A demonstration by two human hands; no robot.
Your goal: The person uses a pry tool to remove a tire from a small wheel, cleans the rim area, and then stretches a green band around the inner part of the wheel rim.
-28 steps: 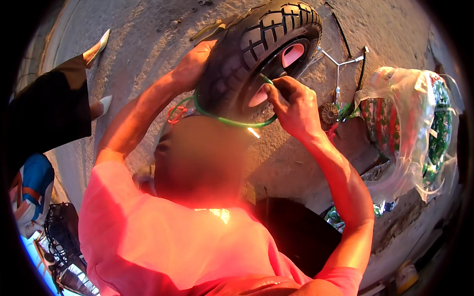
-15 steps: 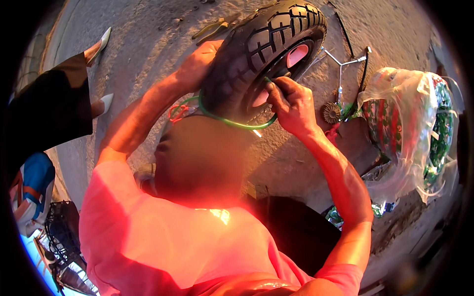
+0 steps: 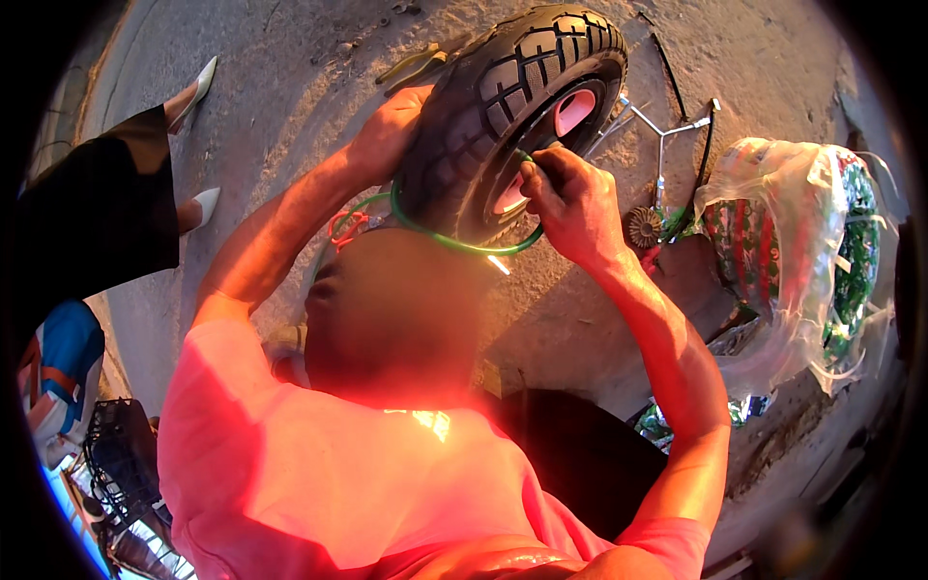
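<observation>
A wheel with a black knobbly tyre (image 3: 488,106) and a pinkish-lit rim (image 3: 577,111) stands tilted in front of me. My left hand (image 3: 391,135) grips the tyre's left side, its fingertips hidden behind the tread. At the hub side, my right hand (image 3: 572,203) pinches the end of a thin green hose (image 3: 464,247) between thumb and fingers, close to the rim. From there the hose loops below the tyre towards my left wrist. Whether its end touches the valve is hidden by my fingers.
Pliers (image 3: 414,68) lie beyond the tyre. A three-armed wrench (image 3: 663,130) lies to the right, near a ridged round metal part (image 3: 643,227) and a plastic-wrapped bundle (image 3: 773,232). Orange-handled scissors (image 3: 350,227) sit beneath my left forearm. Someone in white shoes (image 3: 200,92) is at the left.
The wheel has shifted slightly left in the picture, and the ground things on the right have moved a little too. Both hands keep their holds.
</observation>
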